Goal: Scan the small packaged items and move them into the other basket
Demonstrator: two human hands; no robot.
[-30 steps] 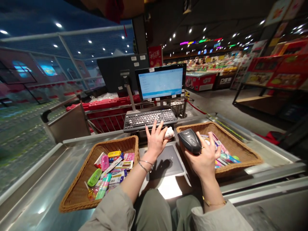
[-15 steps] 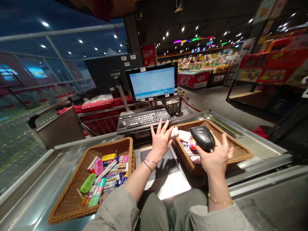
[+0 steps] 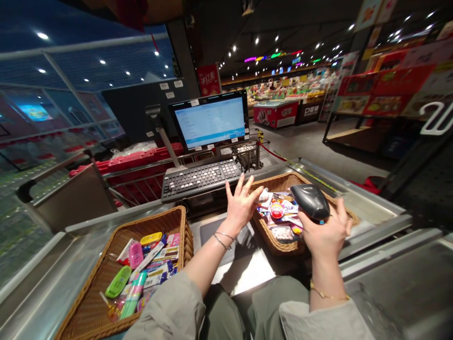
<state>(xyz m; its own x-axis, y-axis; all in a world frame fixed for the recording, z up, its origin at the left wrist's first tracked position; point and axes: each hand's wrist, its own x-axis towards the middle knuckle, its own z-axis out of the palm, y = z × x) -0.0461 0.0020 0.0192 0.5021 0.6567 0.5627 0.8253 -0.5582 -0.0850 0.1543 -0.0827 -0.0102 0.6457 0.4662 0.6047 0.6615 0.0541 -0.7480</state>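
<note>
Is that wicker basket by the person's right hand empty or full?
Full: the wicker basket is heaped with small colourful packets, just below the right hand, which grips a black handheld scanner.

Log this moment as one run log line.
left hand: open, empty, near black computer keyboard | right hand: gripping black plastic handheld barcode scanner | woven wicker basket: packaged goods, beneath scanner

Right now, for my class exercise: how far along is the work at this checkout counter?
Done, apparently: packets lie in the right wicker basket. In hand: the right hand grips a black handheld scanner, and the open left hand is beside a small white item. Left: the left wicker basket holds colourful packaged goods.
</note>
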